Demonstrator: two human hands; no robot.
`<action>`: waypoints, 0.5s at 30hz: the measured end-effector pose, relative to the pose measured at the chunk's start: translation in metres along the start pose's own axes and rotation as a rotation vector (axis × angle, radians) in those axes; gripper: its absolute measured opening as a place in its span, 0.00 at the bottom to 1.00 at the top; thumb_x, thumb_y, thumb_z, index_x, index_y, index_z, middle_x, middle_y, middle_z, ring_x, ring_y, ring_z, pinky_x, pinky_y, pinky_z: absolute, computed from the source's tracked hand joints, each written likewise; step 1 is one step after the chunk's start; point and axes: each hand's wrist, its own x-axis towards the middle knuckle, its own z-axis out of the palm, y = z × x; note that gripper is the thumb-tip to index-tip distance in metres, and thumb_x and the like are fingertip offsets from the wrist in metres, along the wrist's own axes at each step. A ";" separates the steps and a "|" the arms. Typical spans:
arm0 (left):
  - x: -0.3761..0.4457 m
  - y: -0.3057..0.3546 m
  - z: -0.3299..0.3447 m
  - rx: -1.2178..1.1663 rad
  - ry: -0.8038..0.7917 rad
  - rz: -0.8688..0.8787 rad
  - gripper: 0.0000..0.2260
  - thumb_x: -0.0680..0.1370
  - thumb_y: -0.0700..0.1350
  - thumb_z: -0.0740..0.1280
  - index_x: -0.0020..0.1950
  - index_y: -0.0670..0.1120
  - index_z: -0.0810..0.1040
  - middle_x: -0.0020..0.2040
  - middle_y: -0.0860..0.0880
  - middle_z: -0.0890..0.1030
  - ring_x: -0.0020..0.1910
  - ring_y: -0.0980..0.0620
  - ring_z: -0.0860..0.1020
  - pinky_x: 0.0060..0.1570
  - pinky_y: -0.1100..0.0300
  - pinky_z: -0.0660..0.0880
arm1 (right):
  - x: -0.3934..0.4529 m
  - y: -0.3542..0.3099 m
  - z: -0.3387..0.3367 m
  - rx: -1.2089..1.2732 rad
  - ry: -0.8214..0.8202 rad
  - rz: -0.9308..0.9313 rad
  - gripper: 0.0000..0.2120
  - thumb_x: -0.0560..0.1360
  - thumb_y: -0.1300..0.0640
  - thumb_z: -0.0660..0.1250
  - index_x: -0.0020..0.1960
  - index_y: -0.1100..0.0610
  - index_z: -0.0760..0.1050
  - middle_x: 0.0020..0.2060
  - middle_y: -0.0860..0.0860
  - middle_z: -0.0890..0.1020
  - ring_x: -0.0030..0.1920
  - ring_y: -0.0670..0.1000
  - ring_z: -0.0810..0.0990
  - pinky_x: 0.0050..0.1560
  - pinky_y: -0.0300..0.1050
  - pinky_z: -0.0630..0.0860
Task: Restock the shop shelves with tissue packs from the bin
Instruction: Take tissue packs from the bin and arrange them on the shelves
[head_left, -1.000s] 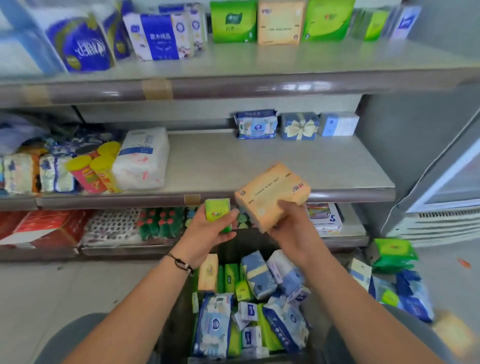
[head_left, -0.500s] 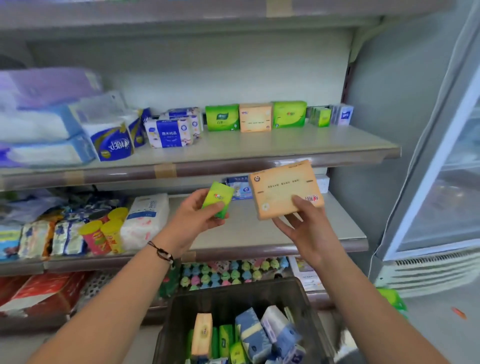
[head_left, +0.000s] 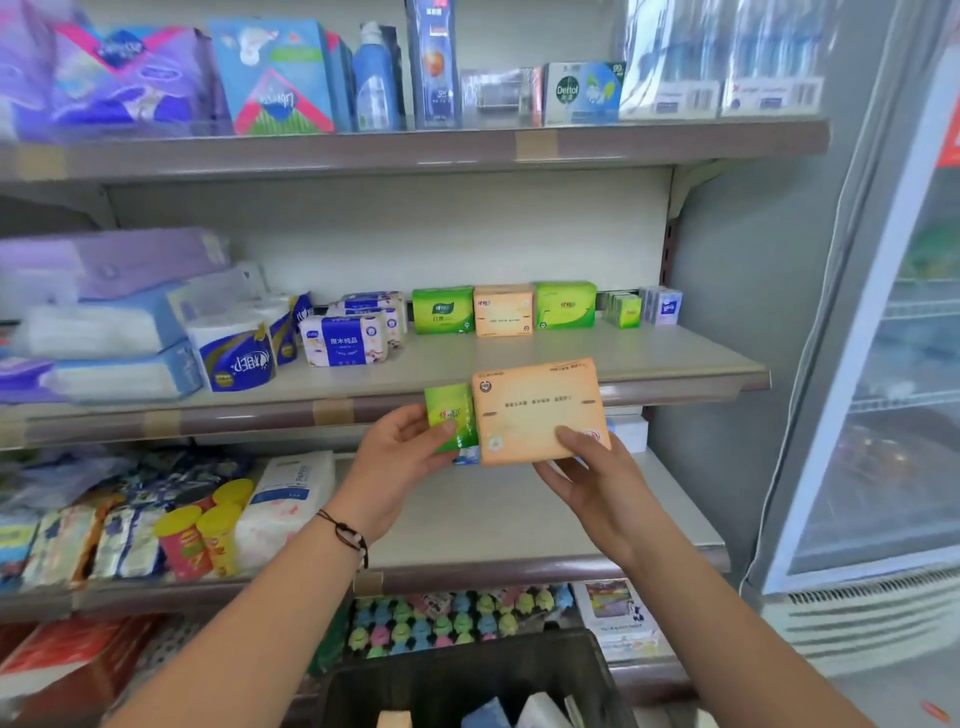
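My left hand (head_left: 397, 457) pinches a small green tissue pack (head_left: 449, 418) upright. Beside it, my right hand (head_left: 597, 475) grips a larger orange tissue pack (head_left: 535, 410) by its lower edge, thumb on the front. Both packs hover in front of the edge of the tissue shelf (head_left: 675, 358). At the back of that shelf stand a matching orange pack (head_left: 503, 310), two green packs (head_left: 442, 309) and small green packs (head_left: 623, 309). The dark bin (head_left: 467, 670) with more packs sits below, at the bottom of the view.
Toilet rolls (head_left: 236, 353) and large soft packs fill the tissue shelf's left side. The shelf above holds bottles and boxed goods. The lower shelf (head_left: 519, 519) carries yellow-lidded cans (head_left: 202, 540) and a white pack. A glass-door fridge (head_left: 883, 364) stands at the right.
Both hands have risen with their packs from above the bin to the level of the tissue shelf's edge. The view has tilted up, so the bin has dropped to the bottom.
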 end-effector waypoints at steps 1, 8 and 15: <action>0.001 0.000 0.001 0.012 0.002 0.005 0.11 0.78 0.34 0.67 0.60 0.40 0.78 0.54 0.44 0.84 0.47 0.54 0.84 0.47 0.61 0.82 | 0.001 -0.001 0.000 -0.017 -0.004 0.007 0.25 0.74 0.65 0.70 0.69 0.61 0.68 0.63 0.59 0.80 0.61 0.56 0.81 0.58 0.53 0.80; 0.017 0.002 -0.002 0.033 0.024 0.023 0.10 0.78 0.34 0.67 0.59 0.40 0.79 0.55 0.43 0.84 0.51 0.49 0.84 0.48 0.61 0.82 | 0.016 -0.020 0.002 -0.543 0.010 0.032 0.17 0.74 0.59 0.73 0.62 0.54 0.77 0.56 0.49 0.85 0.59 0.49 0.82 0.61 0.46 0.77; 0.043 0.008 -0.001 0.054 0.035 0.036 0.13 0.79 0.35 0.67 0.63 0.39 0.77 0.56 0.43 0.84 0.54 0.48 0.83 0.52 0.58 0.81 | 0.045 -0.043 0.012 -0.838 0.013 -0.079 0.17 0.71 0.54 0.78 0.58 0.51 0.80 0.52 0.47 0.86 0.54 0.49 0.84 0.60 0.46 0.77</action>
